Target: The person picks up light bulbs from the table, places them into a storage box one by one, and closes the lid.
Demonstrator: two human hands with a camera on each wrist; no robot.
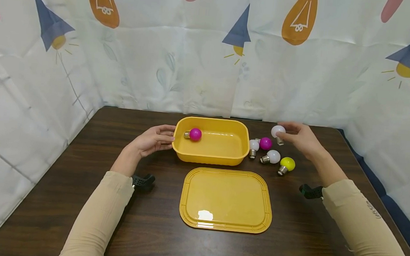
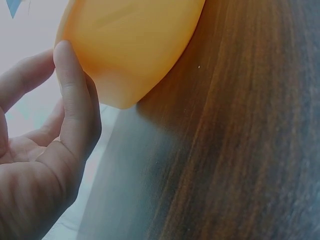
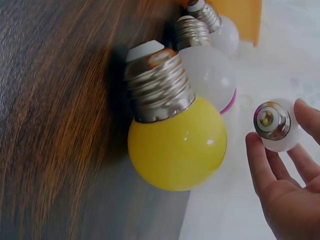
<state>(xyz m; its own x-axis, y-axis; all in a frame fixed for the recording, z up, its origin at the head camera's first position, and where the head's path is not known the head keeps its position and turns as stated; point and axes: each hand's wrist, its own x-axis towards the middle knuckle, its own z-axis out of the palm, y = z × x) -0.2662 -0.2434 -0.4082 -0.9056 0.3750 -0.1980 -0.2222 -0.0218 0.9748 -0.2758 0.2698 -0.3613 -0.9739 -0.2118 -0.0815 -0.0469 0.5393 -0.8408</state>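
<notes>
Beige sleeves (image 1: 98, 212) on your forearms lie nearest the head camera, with black wrist straps (image 1: 144, 180) just past the cuffs. Your right hand (image 1: 298, 137) pinches a white bulb (image 1: 278, 131) between thumb and fingertips, the gap no wider than the globe; its metal base points downward. You have it right of the box, at the back of the loose bulbs; whether the base touches the table, I cannot tell. Your left hand (image 1: 151, 140) has its fingers loosely extended, tips against the left end of the yellow box (image 1: 209, 159).

Inside that box, toward your left hand, lies a magenta bulb (image 1: 196, 134), its base to the left. Between your pinched bulb and the box are a second magenta bulb (image 1: 265, 143) and another white bulb (image 1: 254, 145), the latter close by the box's right end, whose raised wall also stands in the way. Nearer you lie a third white bulb (image 1: 273, 156), base to the left, and a yellow bulb (image 1: 287, 164) that looms large before your right wrist camera. Flat in front of the box, just apart from it, sits a yellow lid (image 1: 226, 202). Box, lid and loose bulbs rest on a dark wooden table (image 1: 216, 253); behind it hangs a white curtain (image 1: 201, 83) printed with lamps.
</notes>
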